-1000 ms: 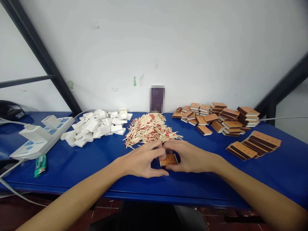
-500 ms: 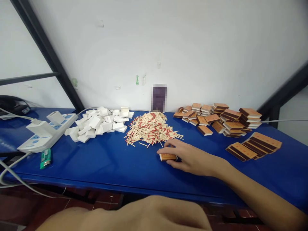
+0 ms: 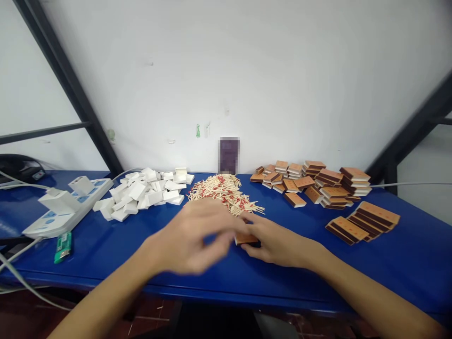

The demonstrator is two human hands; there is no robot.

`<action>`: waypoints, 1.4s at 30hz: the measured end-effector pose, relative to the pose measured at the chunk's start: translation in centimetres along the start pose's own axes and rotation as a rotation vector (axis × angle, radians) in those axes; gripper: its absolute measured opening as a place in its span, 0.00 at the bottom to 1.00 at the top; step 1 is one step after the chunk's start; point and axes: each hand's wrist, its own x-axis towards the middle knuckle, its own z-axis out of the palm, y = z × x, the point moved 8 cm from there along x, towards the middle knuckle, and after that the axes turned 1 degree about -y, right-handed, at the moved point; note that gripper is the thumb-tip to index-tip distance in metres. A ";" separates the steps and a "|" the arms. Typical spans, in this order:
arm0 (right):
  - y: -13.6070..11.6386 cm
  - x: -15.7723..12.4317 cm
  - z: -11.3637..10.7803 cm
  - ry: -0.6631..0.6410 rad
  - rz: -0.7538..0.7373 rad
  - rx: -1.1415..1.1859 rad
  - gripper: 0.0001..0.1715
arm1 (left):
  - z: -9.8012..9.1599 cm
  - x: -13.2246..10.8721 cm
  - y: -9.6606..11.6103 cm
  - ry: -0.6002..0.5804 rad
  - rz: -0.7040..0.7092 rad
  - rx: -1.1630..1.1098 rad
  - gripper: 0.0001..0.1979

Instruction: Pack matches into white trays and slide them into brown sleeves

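Observation:
An orange matchbox (image 3: 246,238) lies on the blue table (image 3: 141,245) just in front of a pile of red-tipped matches (image 3: 226,194). My right hand (image 3: 278,242) rests on the table with its fingers closed round the matchbox. Smeared by motion, my left hand (image 3: 194,238) hovers just left of the box, its fingers spread toward it and overlapping the front of the match pile. Whether it touches the box is unclear.
A heap of white inner trays (image 3: 144,193) lies left of the matches. Orange matchbox stacks (image 3: 318,181) and a flat row of boxes (image 3: 363,221) sit at right. A white power strip with plugs (image 3: 65,202) and a green lighter (image 3: 62,246) are at far left.
My left hand, half a second ago pulled back low near the camera, has swung forward again to the matchbox. My right hand has stayed on the box throughout.

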 end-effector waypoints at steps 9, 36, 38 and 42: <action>-0.4 -4.9 -1.1 0.113 0.134 -0.039 0.15 | 3.5 -4.0 -10.2 -0.225 -0.150 0.218 0.13; 8.6 -16.9 -7.7 0.623 0.557 -0.921 0.23 | 4.7 -4.4 -8.3 -0.291 -0.094 0.275 0.12; 8.0 -16.1 -7.6 0.647 0.538 -0.887 0.19 | 5.0 -4.5 -8.5 -0.311 -0.102 0.290 0.12; 7.8 -11.6 -6.4 0.564 0.367 -0.796 0.16 | 4.6 -4.6 -9.3 -0.315 -0.135 0.321 0.13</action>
